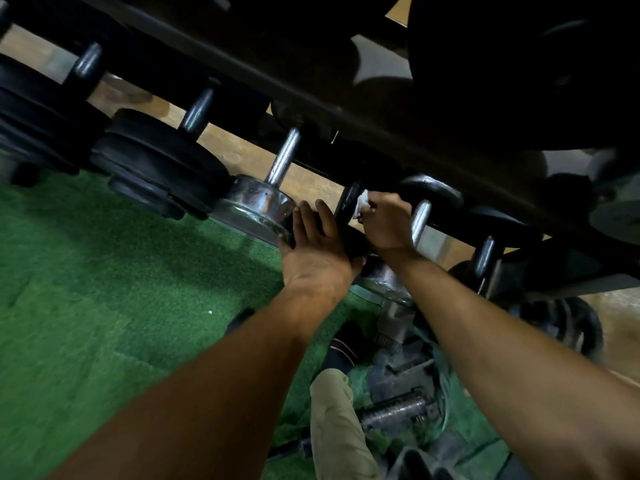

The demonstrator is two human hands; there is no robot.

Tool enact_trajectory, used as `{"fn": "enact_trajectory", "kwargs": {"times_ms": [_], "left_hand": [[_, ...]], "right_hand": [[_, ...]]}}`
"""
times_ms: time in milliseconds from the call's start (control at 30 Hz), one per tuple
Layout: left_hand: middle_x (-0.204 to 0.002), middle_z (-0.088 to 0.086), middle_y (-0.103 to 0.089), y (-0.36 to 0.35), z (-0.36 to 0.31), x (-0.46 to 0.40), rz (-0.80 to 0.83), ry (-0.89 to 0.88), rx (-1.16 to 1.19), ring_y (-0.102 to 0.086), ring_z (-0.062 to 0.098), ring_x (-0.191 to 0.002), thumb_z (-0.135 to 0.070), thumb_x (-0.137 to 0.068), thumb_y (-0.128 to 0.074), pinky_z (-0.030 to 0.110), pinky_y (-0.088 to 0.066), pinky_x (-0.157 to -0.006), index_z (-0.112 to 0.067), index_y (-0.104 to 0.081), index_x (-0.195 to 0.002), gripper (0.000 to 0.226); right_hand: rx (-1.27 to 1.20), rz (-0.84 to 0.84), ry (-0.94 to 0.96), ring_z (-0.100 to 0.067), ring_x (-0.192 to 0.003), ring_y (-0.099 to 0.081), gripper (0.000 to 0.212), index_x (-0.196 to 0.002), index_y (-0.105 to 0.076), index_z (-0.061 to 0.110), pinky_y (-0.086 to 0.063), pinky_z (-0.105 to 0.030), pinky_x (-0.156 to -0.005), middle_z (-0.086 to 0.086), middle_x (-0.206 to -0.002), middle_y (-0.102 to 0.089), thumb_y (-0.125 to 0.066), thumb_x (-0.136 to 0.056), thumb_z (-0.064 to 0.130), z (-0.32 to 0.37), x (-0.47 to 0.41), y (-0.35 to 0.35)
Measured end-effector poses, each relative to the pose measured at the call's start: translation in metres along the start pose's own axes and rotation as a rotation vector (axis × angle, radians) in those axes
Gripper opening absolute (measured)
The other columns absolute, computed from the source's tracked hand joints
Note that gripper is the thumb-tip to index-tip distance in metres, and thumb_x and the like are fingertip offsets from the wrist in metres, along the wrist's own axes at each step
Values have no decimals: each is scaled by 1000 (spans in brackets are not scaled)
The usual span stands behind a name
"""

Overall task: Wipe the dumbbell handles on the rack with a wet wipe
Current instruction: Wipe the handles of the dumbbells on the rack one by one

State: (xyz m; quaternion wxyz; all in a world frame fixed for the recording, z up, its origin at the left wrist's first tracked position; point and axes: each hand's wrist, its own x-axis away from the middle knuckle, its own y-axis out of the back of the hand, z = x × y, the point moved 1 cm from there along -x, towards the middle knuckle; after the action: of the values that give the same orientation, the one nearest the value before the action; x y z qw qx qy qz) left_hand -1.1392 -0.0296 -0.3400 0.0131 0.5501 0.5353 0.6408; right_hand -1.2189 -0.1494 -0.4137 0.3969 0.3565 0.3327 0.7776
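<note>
White wipe [362, 201], black plates [156, 161], green turf [104, 271], beige trousers [337, 427].

We find no readable text, number, label or brand anywhere: the dumbbell plates [156, 161] and the rack [311, 81] are too dark and blurred.

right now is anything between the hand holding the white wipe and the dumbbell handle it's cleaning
Nothing visible. The right hand pinches the white wet wipe right at the black dumbbell's handle, itself hidden behind the hand. The left hand rests open on that dumbbell's near end, beside the path.
</note>
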Motion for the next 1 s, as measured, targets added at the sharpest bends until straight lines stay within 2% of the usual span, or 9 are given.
{"fn": "enact_trajectory", "kwargs": {"times_ms": [133,233,367,533,633,733,800,933,1000], "left_hand": [[-167,17,20,-2,2,-1,-18,-21,8,14,31,-156,-73,-92,-47,58,-18,-123,-6,25,-155,117],[-168,17,19,-1,1,-1,-23,-21,14,14,31,-156,-72,-92,-47,58,-19,-122,-6,24,-156,117],[-167,17,20,1,1,0,-18,-21,9,15,31,-156,-72,-92,-48,57,-18,-123,-6,26,-155,117],[-168,18,18,-2,1,0,-27,-26,9,13,32,-156,-73,-92,-45,58,-19,-122,-5,25,-155,117],[-168,18,17,-2,1,1,-37,-29,15,12,32,-156,-73,-92,-47,58,-19,-122,-5,23,-156,117],[-168,19,16,-2,1,1,-43,-30,5,11,32,-156,-73,-91,-48,58,-19,-122,-5,23,-156,118],[-168,19,16,-2,2,0,-37,-28,2,11,32,-156,-73,-91,-49,58,-19,-123,-5,23,-156,118],[-168,19,17,-2,2,0,-30,-29,-5,12,32,-156,-72,-92,-48,58,-19,-123,-6,24,-156,117],[-168,18,18,-3,3,0,-26,-31,-4,13,31,-156,-72,-92,-48,59,-18,-123,-6,24,-156,117]], "right_hand": [[-283,-82,-267,-24,-79,-70,27,-74,-73,14,-54,-30,-73,-4,-72,-72,-59,-88,33,15,-18,11],[-331,-119,-421,-30,-81,-71,27,-79,-77,11,-58,-37,-76,-12,-77,-74,-64,-88,33,25,-38,13],[-390,37,-548,-33,-82,-72,30,-88,-75,7,-55,-38,-69,-13,-83,-74,-72,-81,36,22,-24,7],[-483,423,-472,-22,-66,-71,35,-81,-74,3,-57,-42,-61,-9,-70,-72,-75,-81,37,13,4,15],[-398,572,-356,2,-49,-59,23,-80,-76,10,-43,-16,-48,8,-59,-66,-67,-92,27,10,7,28],[-258,601,-284,6,-38,-47,23,-96,-72,-1,-32,-8,-39,6,-63,-58,-53,-98,12,4,1,29],[-295,632,-321,5,-43,-52,22,-100,-72,2,-37,-10,-42,2,-68,-61,-52,-99,9,2,-1,23],[-532,645,-416,-19,-67,-62,23,-90,-69,7,-49,-29,-61,-8,-76,-65,-49,-93,-4,-5,-4,6],[-652,616,-484,-21,-74,-65,27,-99,-72,9,-53,-31,-70,-11,-85,-69,-47,-95,-1,-6,-4,2]]}}
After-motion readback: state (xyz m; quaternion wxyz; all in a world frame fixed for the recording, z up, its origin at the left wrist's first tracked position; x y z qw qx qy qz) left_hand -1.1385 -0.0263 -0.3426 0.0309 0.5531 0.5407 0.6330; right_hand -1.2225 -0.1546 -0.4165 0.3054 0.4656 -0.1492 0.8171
